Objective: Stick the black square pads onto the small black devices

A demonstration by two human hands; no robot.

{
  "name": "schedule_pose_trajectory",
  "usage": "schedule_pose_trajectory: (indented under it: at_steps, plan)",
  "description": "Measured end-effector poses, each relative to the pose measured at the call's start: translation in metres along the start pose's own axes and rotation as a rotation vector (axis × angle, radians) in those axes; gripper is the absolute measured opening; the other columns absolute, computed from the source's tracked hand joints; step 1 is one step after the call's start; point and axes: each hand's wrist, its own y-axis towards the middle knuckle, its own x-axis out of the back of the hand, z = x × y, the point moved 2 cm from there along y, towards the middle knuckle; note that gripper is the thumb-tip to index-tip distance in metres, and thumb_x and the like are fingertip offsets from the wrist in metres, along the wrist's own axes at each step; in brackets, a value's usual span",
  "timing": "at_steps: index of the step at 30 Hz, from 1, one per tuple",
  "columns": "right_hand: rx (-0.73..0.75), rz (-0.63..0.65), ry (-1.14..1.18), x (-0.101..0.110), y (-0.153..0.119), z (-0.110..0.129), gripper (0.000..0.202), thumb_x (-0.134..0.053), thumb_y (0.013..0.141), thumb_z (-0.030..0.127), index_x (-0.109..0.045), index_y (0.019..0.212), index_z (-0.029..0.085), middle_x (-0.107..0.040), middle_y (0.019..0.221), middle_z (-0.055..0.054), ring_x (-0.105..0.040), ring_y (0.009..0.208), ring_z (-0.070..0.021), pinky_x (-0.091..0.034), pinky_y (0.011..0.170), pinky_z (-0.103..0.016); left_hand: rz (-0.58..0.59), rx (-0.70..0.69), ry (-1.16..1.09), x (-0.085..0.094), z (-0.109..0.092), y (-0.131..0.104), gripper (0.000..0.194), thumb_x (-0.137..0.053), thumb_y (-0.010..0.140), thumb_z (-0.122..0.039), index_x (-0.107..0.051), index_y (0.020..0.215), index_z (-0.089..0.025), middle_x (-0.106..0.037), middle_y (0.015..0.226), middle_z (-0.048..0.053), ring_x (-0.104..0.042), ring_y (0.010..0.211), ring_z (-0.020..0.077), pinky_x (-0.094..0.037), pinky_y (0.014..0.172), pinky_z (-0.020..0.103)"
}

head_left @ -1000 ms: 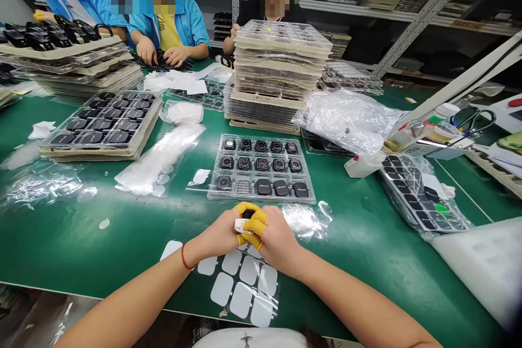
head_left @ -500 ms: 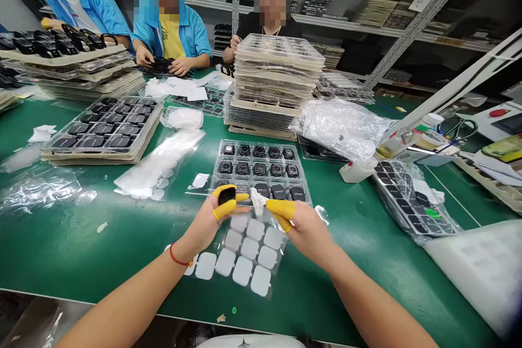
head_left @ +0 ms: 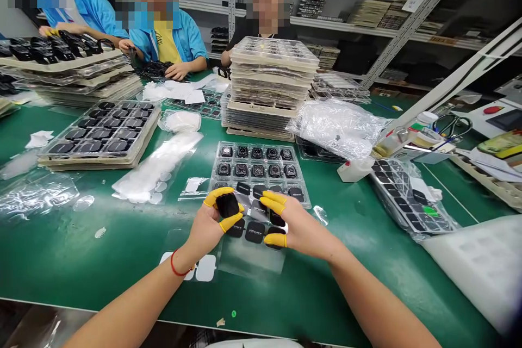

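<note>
Left hand [head_left: 204,227] has a black watch [head_left: 227,205] gripped between yellow-tipped thumb and fingers, glass facing up, and the right hand [head_left: 302,224] is pinching a clear sheet [head_left: 255,232] of black squares by its right edge, so the two are nearly meeting right over the tray's front rim. Nearest edge is the table's [head_left: 326,293], with a green dot [head_left: 234,314] and a beige scrap [head_left: 221,322] close to it. White stickers [head_left: 205,267] lie beside the left wrist. Green surface runs left of that arm to the crinkled film [head_left: 41,193], and right of the other arm up to white foam [head_left: 481,272]. Beyond the hands it's tighter: tray [head_left: 306,200] just ahead, then the tall stack [head_left: 271,87] and bag [head_left: 338,125]. What changed: half a second ago the sheet was flat on the table, squares showing white, and the right fingers had a white scrap. Now it's up, black side showing. Far side, the blue-shirted person [head_left: 187,32] has lifted one hand.
</note>
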Motion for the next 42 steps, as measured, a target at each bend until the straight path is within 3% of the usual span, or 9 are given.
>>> schedule_pose_trajectory:
  at_steps: [5, 9, 14, 21, 25, 29, 33, 39, 42]
  plan:
    - [-0.185, 0.058, 0.43, -0.012, 0.004, -0.014, 0.024, -0.05, 0.086, 0.033, -0.061, 0.105, 0.022, -0.065, 0.099, -0.004, -0.059, 0.086, -0.0173, -0.049, 0.075, -0.031, -0.019, -0.059, -0.02, 0.007, -0.003, 0.0, 0.053, -0.075, 0.07, -0.023, -0.044, 0.113, -0.021, -0.067, 0.097, 0.006, -0.063, 0.096, 0.0221, -0.048, 0.091, 0.04]
    - [-0.264, 0.239, 0.671, -0.013, 0.008, -0.018, 0.027, -0.049, 0.086, 0.039, -0.063, 0.079, 0.017, -0.061, 0.069, 0.0, -0.051, 0.058, -0.0104, -0.042, 0.053, -0.023, 0.125, -0.013, -0.039, 0.006, -0.002, -0.003, 0.051, -0.075, 0.07, -0.022, -0.045, 0.112, -0.02, -0.067, 0.098, 0.007, -0.063, 0.096, 0.0235, -0.049, 0.09, 0.041]
    - [-0.354, 0.01, 0.632, -0.003, 0.008, -0.024, 0.022, -0.062, 0.076, 0.031, -0.065, 0.094, 0.019, -0.066, 0.095, -0.004, -0.061, 0.084, -0.0179, -0.05, 0.073, -0.031, 0.119, 0.061, -0.05, 0.004, -0.007, -0.002, 0.052, -0.073, 0.073, -0.023, -0.042, 0.115, -0.021, -0.067, 0.102, 0.008, -0.063, 0.098, 0.0224, -0.048, 0.091, 0.039]
    - [-0.271, -0.3, 0.309, 0.001, 0.002, -0.023, 0.016, -0.059, 0.078, 0.03, -0.07, 0.089, 0.025, -0.07, 0.088, -0.003, -0.062, 0.087, -0.0226, -0.05, 0.08, -0.04, 0.128, 0.293, -0.189, 0.005, -0.01, 0.006, 0.054, -0.069, 0.077, -0.026, -0.039, 0.122, -0.019, -0.063, 0.114, 0.012, -0.061, 0.101, 0.0219, -0.051, 0.081, 0.031]
    - [-0.24, -0.281, 0.239, 0.004, 0.002, -0.02, 0.015, -0.057, 0.079, 0.03, -0.069, 0.088, 0.026, -0.07, 0.091, -0.003, -0.06, 0.096, -0.0242, -0.047, 0.086, -0.043, 0.125, 0.385, -0.17, 0.007, -0.006, 0.007, 0.052, -0.068, 0.079, -0.028, -0.041, 0.123, -0.019, -0.061, 0.116, 0.013, -0.06, 0.102, 0.0218, -0.05, 0.074, 0.028]
    - [-0.409, -0.12, 0.426, 0.001, 0.004, -0.03, 0.027, -0.062, 0.075, 0.034, -0.065, 0.1, 0.022, -0.068, 0.09, -0.004, -0.063, 0.082, -0.0202, -0.051, 0.076, -0.037, 0.104, 0.266, -0.158, 0.007, -0.006, 0.007, 0.059, -0.071, 0.075, -0.024, -0.038, 0.124, -0.022, -0.064, 0.109, 0.011, -0.06, 0.103, 0.0227, -0.048, 0.086, 0.036]
    - [-0.44, -0.151, 0.479, 0.001, 0.005, -0.035, 0.021, -0.059, 0.076, 0.032, -0.068, 0.091, 0.021, -0.07, 0.084, -0.004, -0.064, 0.078, -0.0201, -0.051, 0.072, -0.035, 0.153, 0.246, -0.153, 0.006, -0.008, 0.006, 0.061, -0.073, 0.072, -0.022, -0.039, 0.122, -0.021, -0.064, 0.11, 0.011, -0.058, 0.107, 0.0245, -0.045, 0.091, 0.04]
    - [-0.324, -0.257, 0.258, 0.0, 0.004, -0.028, 0.02, -0.057, 0.078, 0.03, -0.07, 0.092, 0.026, -0.07, 0.095, -0.003, -0.062, 0.093, -0.0243, -0.05, 0.082, -0.042, 0.166, 0.393, -0.197, 0.008, -0.007, 0.008, 0.057, -0.069, 0.078, -0.025, -0.039, 0.126, -0.021, -0.062, 0.116, 0.011, -0.062, 0.096, 0.0192, -0.05, 0.076, 0.028]
    - [-0.154, -0.316, 0.096, 0.0, 0.005, -0.026, 0.016, -0.055, 0.081, 0.027, -0.069, 0.088, 0.029, -0.071, 0.088, 0.0, -0.061, 0.097, -0.0241, -0.039, 0.098, -0.052, 0.143, 0.449, -0.242, 0.009, -0.008, 0.009, 0.057, -0.069, 0.078, -0.025, -0.04, 0.127, -0.021, -0.06, 0.118, 0.012, -0.061, 0.099, 0.0193, -0.051, 0.075, 0.026]
